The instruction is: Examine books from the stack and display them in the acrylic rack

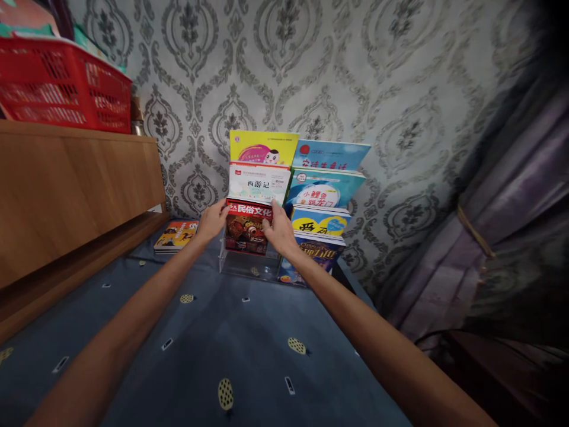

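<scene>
A red book with a dark picture cover (246, 228) stands in the left column of a clear tiered rack (249, 265) at the far end of a blue patterned surface. My left hand (213, 219) grips its left edge and my right hand (279, 228) grips its right edge, fingers curled round it. Above it in the same column sit a white book (258, 182) and a yellow book (262, 147). The rack's right column holds several blue and yellow books (322, 204). The lowest left slot of the rack shows no book.
A small stack of books (176, 235) lies flat to the left of the rack. A wooden headboard ledge (75, 184) runs along the left, with a red plastic basket (62, 86) on top. Purple curtains (511, 225) hang at the right. Patterned wallpaper is behind.
</scene>
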Demonstrator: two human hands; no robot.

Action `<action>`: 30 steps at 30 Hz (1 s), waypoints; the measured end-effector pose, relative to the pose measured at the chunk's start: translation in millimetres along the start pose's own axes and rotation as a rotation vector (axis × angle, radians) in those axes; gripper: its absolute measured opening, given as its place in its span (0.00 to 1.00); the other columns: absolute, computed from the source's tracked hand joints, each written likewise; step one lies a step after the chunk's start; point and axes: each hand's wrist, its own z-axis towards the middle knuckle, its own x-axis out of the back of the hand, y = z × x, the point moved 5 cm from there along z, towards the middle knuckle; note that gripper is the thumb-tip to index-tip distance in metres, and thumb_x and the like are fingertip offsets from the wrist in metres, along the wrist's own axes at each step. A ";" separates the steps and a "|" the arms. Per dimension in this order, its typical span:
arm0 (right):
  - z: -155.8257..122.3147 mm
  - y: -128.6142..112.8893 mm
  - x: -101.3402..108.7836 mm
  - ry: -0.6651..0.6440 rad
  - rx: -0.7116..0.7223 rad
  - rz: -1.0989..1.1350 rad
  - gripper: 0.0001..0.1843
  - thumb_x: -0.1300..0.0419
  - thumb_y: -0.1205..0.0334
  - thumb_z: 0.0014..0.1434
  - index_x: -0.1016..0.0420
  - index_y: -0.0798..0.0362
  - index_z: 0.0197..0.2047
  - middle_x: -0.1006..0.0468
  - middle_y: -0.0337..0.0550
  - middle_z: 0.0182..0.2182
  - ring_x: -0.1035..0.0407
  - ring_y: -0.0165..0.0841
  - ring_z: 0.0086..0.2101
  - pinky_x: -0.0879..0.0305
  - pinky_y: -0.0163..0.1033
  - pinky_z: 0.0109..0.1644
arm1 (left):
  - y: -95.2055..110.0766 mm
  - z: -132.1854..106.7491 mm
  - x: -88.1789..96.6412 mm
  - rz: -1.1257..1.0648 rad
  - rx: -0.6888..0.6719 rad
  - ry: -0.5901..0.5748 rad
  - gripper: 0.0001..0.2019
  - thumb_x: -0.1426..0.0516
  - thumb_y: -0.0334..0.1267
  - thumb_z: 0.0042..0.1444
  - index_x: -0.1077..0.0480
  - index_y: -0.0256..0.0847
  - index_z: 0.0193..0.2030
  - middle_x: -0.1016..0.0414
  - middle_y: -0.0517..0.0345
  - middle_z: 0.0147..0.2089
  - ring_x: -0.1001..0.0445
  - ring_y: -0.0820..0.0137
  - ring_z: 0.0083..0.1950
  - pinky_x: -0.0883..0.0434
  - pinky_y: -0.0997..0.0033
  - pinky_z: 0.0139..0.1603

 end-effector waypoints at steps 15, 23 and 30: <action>0.3 12.0 3.1 -0.027 -0.040 0.159 0.37 0.48 0.64 0.61 0.49 0.59 0.72 0.36 0.60 0.66 0.38 0.47 0.63 0.40 0.55 0.66 | -2.0 3.3 2.1 -0.033 -0.054 -0.069 0.14 0.51 0.38 0.67 0.27 0.39 0.48 0.21 0.52 0.39 0.24 0.64 0.39 0.31 0.71 0.41; -5.8 41.5 -8.2 -0.020 -0.179 0.520 0.36 0.45 0.63 0.61 0.45 0.58 0.71 0.29 0.58 0.62 0.34 0.47 0.62 0.40 0.57 0.67 | -5.0 2.8 -0.7 -0.085 -0.051 -0.089 0.16 0.52 0.41 0.66 0.29 0.37 0.50 0.22 0.51 0.41 0.26 0.64 0.40 0.29 0.68 0.42; -23.0 44.6 -16.5 -0.046 -0.211 0.615 0.38 0.45 0.65 0.60 0.47 0.60 0.72 0.31 0.58 0.63 0.35 0.44 0.63 0.40 0.53 0.68 | -6.0 1.4 -3.1 -0.079 -0.048 -0.078 0.15 0.50 0.41 0.65 0.29 0.36 0.50 0.21 0.48 0.43 0.24 0.63 0.41 0.28 0.65 0.46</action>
